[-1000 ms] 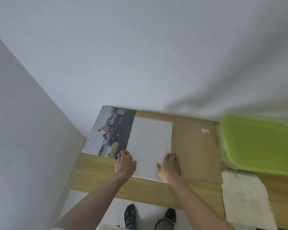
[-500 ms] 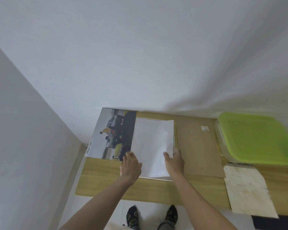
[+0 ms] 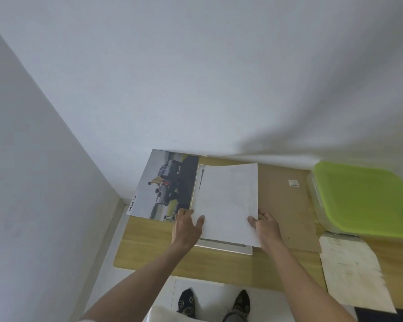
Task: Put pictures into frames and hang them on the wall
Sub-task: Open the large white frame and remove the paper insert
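Observation:
A white sheet of paper (image 3: 228, 201) is lifted off a white picture frame (image 3: 223, 248) that lies face down on the wooden table (image 3: 154, 247). My left hand (image 3: 186, 226) pinches the sheet's near left edge, thumb on top. At the near right edge, my right hand (image 3: 265, 225) pinches it the same way. The sheet sits slightly askew over the frame, whose left and near borders show beneath. A car poster (image 3: 163, 187) marked SMART CAB lies to the left, partly under the frame. A brown backing board (image 3: 284, 205) lies to the right.
A clear plastic box with a lime green lid (image 3: 363, 201) stands at the right. A stained pale sheet (image 3: 351, 273) hangs over the table's near right edge. White walls close in behind and on the left. My feet in dark socks (image 3: 186, 303) show below the table.
The white sheet lay flat in the frame under both hands. Both hands have taken its near edge and raised it, so it now sits askew above the frame.

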The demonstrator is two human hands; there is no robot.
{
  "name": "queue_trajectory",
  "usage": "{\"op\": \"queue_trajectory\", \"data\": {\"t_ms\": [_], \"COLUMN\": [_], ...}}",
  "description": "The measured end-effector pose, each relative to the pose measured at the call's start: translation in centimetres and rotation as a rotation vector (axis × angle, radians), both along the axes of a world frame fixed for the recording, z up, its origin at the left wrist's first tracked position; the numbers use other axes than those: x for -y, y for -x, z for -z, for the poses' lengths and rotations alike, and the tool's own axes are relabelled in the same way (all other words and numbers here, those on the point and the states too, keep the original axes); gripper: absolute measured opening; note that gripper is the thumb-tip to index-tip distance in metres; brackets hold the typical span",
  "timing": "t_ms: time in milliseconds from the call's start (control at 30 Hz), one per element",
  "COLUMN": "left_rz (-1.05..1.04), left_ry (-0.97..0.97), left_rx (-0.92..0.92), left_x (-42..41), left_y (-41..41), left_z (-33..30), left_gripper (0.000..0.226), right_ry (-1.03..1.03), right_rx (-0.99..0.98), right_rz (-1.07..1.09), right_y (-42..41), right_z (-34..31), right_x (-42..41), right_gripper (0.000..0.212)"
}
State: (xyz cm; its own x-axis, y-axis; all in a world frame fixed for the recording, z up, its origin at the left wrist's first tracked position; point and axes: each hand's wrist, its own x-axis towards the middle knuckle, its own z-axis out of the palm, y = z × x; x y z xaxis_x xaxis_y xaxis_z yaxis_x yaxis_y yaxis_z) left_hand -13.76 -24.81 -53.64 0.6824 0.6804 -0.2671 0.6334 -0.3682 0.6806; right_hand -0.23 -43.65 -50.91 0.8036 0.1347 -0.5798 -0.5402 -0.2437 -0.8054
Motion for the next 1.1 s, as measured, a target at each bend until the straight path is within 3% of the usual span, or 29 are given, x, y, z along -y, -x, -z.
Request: {"op": "queue_trajectory", "data": {"t_ms": [167,300,433,533,633,700,800,967,1100], "left_rz": [-0.2,-0.224,-0.108,-0.035,0.061,0.128,0.187,0.083,-0.033], "left_ry": [0.413,0.662,0.728,0.772,0.761,0.775,0.839,0.928,1.031], "left_rx": [0.173,0.278,0.262,0.185,0.081,0.021,-0.008,0.079,0.137], "left_x": [-0.9,-1.9,-4.1,-6.0,-6.7,-6.5,-5.6,-2.4,2.9], "left_y": [-0.7,-0.8,-0.7,-1.1,-1.9,-2.6,-3.9,-5.9,-6.1], "left_z": [-0.9,-1.7,-2.5,-2.6,-3.7,-4.6,-5.4,-5.3,-4.2], "left_gripper": [0.029,0.022,0.022,0.022,0.024,0.026,0.028,0.037,0.05], "right_ry": [-0.112,-0.12,-0.192,-0.207,-0.176,-0.139,-0.1,-0.107,-0.172], "right_rx": [-0.059,-0.121,-0.164,-0.09,0.01,0.019,0.023,0.014,-0.033], "right_rz": [0.043,-0.025,-0.02,-0.019,0.009,0.008,-0.07,-0.038,0.023], "right_y": [0.3,0.4,-0.3,-1.4,-3.1,-4.1,-5.3,-6.4,-6.7], "right_z": [-0.1,-0.2,-0.7,-1.8,-3.1,-3.8,-4.3,-3.6,-2.8], "right_x": [1.1,2.3,3.6,4.9,7.0,8.5,10.5,14.5,19.3], "right_gripper": [0.028,0.033,0.038,0.039,0.042,0.056,0.051,0.042,0.052]}}
